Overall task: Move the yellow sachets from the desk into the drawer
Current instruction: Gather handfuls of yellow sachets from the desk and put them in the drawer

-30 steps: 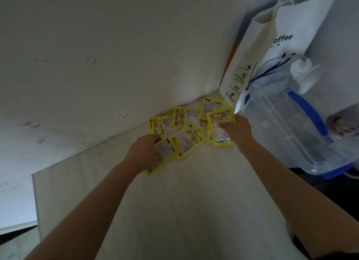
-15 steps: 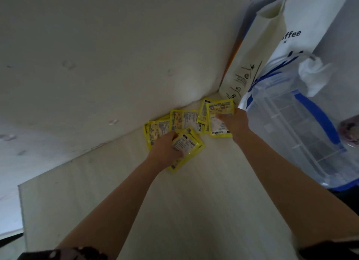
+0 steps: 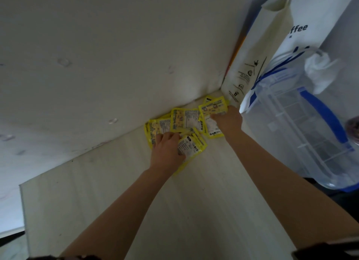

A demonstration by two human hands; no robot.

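Observation:
Several yellow sachets (image 3: 184, 119) lie in a loose pile on the pale desk (image 3: 194, 211), pushed against the wall at the far corner. My left hand (image 3: 167, 152) presses down on the near side of the pile, fingers curled over a few sachets (image 3: 189, 146). My right hand (image 3: 228, 120) grips one or two sachets (image 3: 213, 109) at the right end of the pile, lifting their edge. No drawer is in view.
A white paper bag (image 3: 272, 55) with blue print stands in the corner right of the pile. A clear plastic box with blue handles (image 3: 310, 133) sits at the right. The desk's left edge (image 3: 22, 211) drops off.
Both hands pushed further into the pile toward the wall. The left hand slid right over the near sachets, and the right hand raised the right-end sachets.

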